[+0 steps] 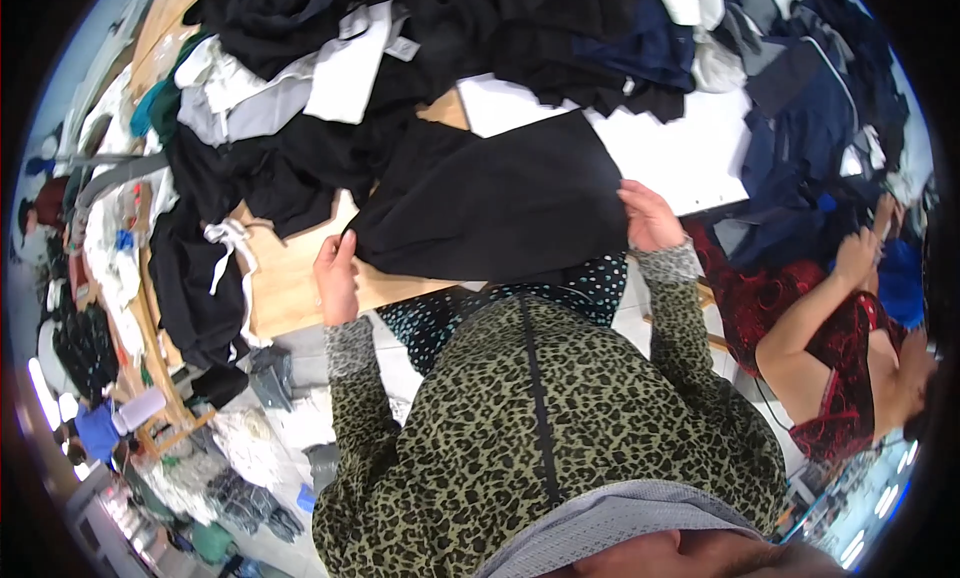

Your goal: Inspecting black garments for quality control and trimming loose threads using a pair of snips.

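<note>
Our left fingers (329,251) pinch the black cloth (500,198) at its left corner, our right fingers (634,200) its right edge; its long axis runs between them.

The left hand (337,278) points forward, thumb and fingers pinched together; the right hand (654,218) sits slightly farther forward, fingers angled inward, gripping. Both sleeved forearms (683,318) reach forward, well apart.

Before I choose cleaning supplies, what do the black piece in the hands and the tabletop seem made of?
The black piece looks like matte fabric, given its soft folds; fibre unclear. The tabletop is probably wood or wood-look board, smooth and tan.
</note>
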